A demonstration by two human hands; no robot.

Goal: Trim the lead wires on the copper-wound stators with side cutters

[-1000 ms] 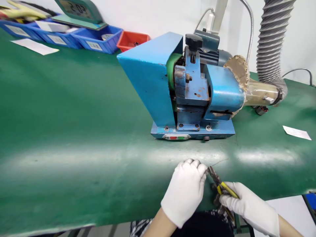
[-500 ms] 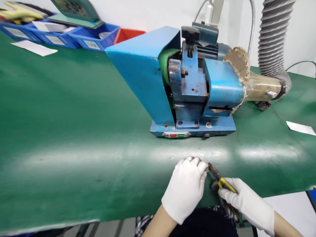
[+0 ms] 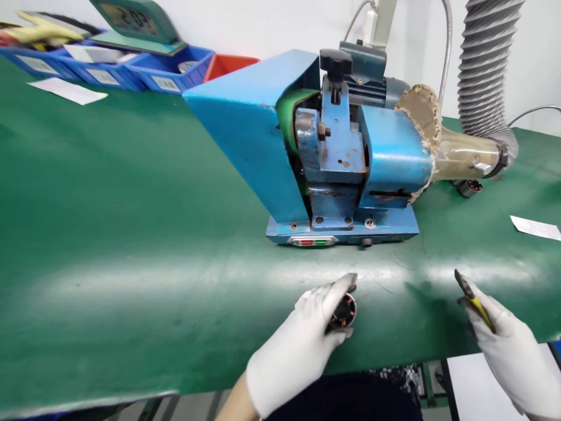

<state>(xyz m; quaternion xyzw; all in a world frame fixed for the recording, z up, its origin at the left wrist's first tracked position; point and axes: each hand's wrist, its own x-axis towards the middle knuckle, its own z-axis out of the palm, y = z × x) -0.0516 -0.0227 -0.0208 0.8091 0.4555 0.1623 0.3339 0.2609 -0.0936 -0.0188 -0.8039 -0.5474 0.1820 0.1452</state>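
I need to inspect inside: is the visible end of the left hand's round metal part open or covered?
Open: the round metal part in the left hand shows coppery pieces inside.

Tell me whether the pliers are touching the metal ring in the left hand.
Apart. The head view shows green tabletop between the pliers in the right hand and the metal ring in the left hand.

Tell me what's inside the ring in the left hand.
Copper-coloured pieces sit around the inner wall of the ring. The left hand covers its left side, so that part can't be seen.
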